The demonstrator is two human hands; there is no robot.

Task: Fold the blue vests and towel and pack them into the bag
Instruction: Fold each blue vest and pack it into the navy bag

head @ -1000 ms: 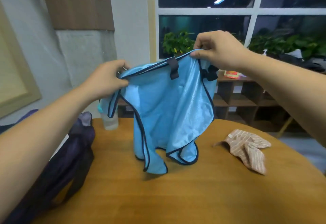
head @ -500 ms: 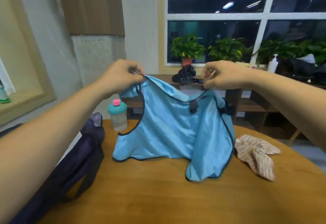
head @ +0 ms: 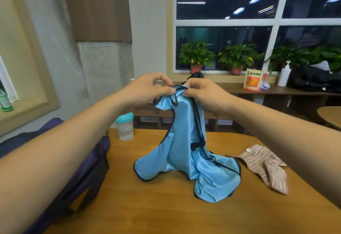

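A light blue vest [head: 184, 152] with dark trim hangs in a narrow column above the wooden table [head: 166, 211], its lower part pooled on the tabletop. My left hand [head: 147, 89] and my right hand [head: 201, 90] are close together at chest height, both pinching the vest's top edge. A brown striped towel [head: 265, 165] lies crumpled on the table to the right of the vest. A dark navy bag [head: 73, 178] sits at the table's left edge, partly hidden by my left forearm.
A clear bottle with a teal lid [head: 125, 125] stands at the table's far left. Behind the table runs a low wooden shelf [head: 276, 91] with a snack packet, a pump bottle and potted plants by the window. Another table edge [head: 330, 115] shows at far right.
My hands have come together, bringing the vest's two top corners to one point. The vest went from spread wide to a narrow hanging fold, with its hem resting on the table.
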